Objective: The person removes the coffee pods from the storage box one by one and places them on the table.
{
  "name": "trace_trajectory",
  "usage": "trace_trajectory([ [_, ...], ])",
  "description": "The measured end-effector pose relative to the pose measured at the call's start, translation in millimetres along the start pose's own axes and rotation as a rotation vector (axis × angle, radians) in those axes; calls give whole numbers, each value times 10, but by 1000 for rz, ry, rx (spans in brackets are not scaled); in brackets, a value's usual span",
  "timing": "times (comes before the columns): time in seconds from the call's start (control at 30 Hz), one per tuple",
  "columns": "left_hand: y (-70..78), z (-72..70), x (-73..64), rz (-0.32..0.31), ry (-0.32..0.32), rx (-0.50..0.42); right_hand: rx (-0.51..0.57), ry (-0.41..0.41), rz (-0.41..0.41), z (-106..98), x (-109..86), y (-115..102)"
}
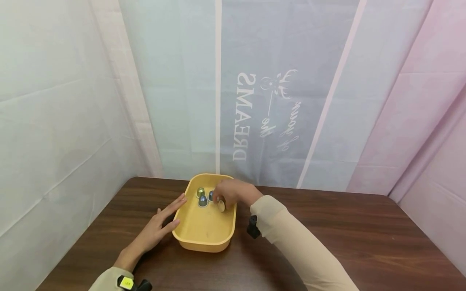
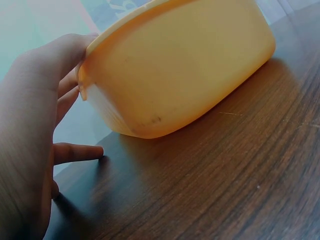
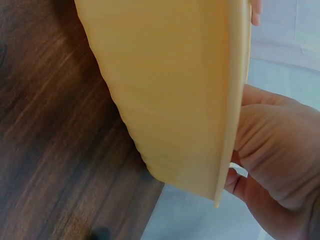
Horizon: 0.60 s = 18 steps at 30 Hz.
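A yellow plastic tray [image 1: 204, 232] stands on the table with several small coffee capsules inside. Near its far left part are a green capsule [image 1: 200, 192] and a blue capsule [image 1: 202, 201]; another blue capsule [image 1: 211, 196] is partly covered by the right hand. Reaching over the tray's right side, my right hand [image 1: 233, 192] pinches a capsule with a pale gold lid [image 1: 221, 206]. In the right wrist view the tray wall hides most of those fingers. My left hand [image 1: 156, 230] touches the tray's left rim, its fingers spread and fairly straight.
The dark wooden table [image 1: 327, 234] extends on both sides of the tray. Right behind it hangs a printed curtain [image 1: 189, 101], and pale cloth walls [image 1: 54, 121] close in the sides.
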<state>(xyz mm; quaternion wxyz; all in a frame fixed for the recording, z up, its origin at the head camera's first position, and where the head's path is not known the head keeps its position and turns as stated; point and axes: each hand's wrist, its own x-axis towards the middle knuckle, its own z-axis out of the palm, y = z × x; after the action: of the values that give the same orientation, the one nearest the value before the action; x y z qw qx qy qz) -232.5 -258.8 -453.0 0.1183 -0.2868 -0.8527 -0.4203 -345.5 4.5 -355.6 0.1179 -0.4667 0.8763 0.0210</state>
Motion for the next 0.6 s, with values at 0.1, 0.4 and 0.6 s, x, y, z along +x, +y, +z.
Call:
trace_trajectory([
  [0.1, 10, -11, 1, -6, -1, -1, 48, 10, -22, 22, 43, -6],
  [0.4, 24, -4, 1, -4, 2, 3, 170, 24, -153, 113, 124, 7],
  [0.6, -14, 9, -1, -1, 7, 5, 167, 23, -143, 150, 145, -21],
])
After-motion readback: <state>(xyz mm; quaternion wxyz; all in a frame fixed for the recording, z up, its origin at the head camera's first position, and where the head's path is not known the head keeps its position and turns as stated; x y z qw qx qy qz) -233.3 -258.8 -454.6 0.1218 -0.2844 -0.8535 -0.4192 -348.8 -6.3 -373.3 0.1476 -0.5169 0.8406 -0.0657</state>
